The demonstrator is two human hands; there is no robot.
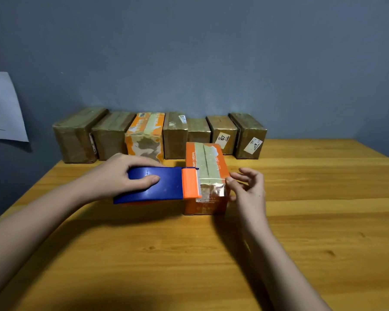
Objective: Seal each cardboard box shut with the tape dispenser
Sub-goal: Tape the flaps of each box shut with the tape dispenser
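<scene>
An orange cardboard box (208, 162) stands in the middle of the wooden table (301, 221), with a strip of clear tape along its top seam and over its near edge. My left hand (119, 173) grips the blue tape dispenser (157, 185), thumb on top. The dispenser's orange head (190, 182) sits against the box's near left corner. At the box's near right corner my right hand (247, 187) touches the edge with its fingertips, the fingers loosely spread.
Several taped cardboard boxes (175, 135) stand in a row along the grey wall at the back of the table, one of them orange (145, 135). A sheet of paper (3, 108) hangs on the wall at the left.
</scene>
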